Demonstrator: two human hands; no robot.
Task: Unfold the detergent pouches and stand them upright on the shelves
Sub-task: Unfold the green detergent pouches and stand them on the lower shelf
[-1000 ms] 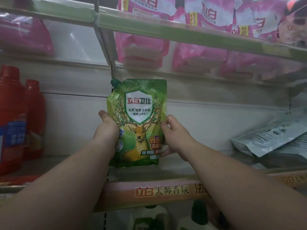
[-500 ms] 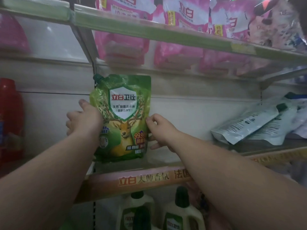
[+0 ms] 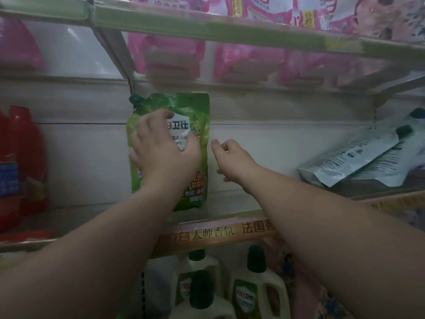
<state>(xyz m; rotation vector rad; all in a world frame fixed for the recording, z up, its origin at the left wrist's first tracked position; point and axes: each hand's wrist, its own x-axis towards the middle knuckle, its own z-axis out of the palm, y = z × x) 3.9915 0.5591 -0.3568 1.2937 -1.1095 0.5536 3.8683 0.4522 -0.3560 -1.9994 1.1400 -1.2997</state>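
A green detergent pouch (image 3: 199,111) with a dark spout cap at its top left stands upright at the back of the middle shelf (image 3: 218,234), against the white back wall. My left hand (image 3: 163,153) lies flat over the pouch's front with its fingers spread, covering most of the label. My right hand (image 3: 232,157) hovers just right of the pouch's edge, a little apart from it, fingers loosely curled and holding nothing. Several silver-grey pouches (image 3: 349,162) lie flat and slanted on the shelf at the right.
Red bottles (image 3: 20,162) stand at the left end of the same shelf. Pink pouches (image 3: 248,63) fill the shelf above behind a green rail. White bottles with dark caps (image 3: 257,293) stand on the shelf below. Bare shelf lies between the green pouch and the silver-grey ones.
My left hand moved from the pouch's left edge onto its front. My right hand let go of the right edge and drew slightly away. The pouch now stands further back.
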